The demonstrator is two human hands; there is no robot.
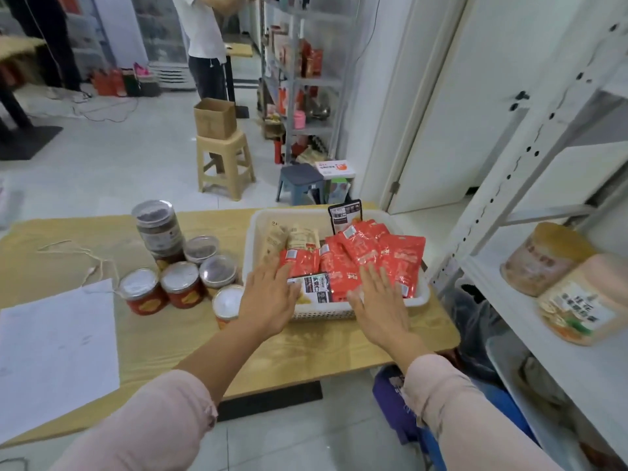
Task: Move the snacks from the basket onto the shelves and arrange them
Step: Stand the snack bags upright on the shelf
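A white plastic basket (323, 314) with a latticed wall sits on the right part of a light wooden table (306, 355). It is filled with flat snack pouches. Glossy red pouches (367, 253) with small white labels overlap across its middle and right. Two kraft-paper pouches (299, 237) lie at the far left. A black pouch (345, 215) stands against the far rim, and another black pouch with a white printed label (314, 288) lies at the near edge.

Both hands reach over the near rim, palms down, fingers straight and slightly spread, gripping nothing. The left hand (268, 300) is over the near-left corner, beside the labelled black pouch. The right hand (380, 300) is over the red pouches (whether either hand touches the packets cannot be told).

Left of the basket stand clear lidded jars (183, 283). At the right, white metal shelves (557, 355) hold two round bagged packs (543, 260).
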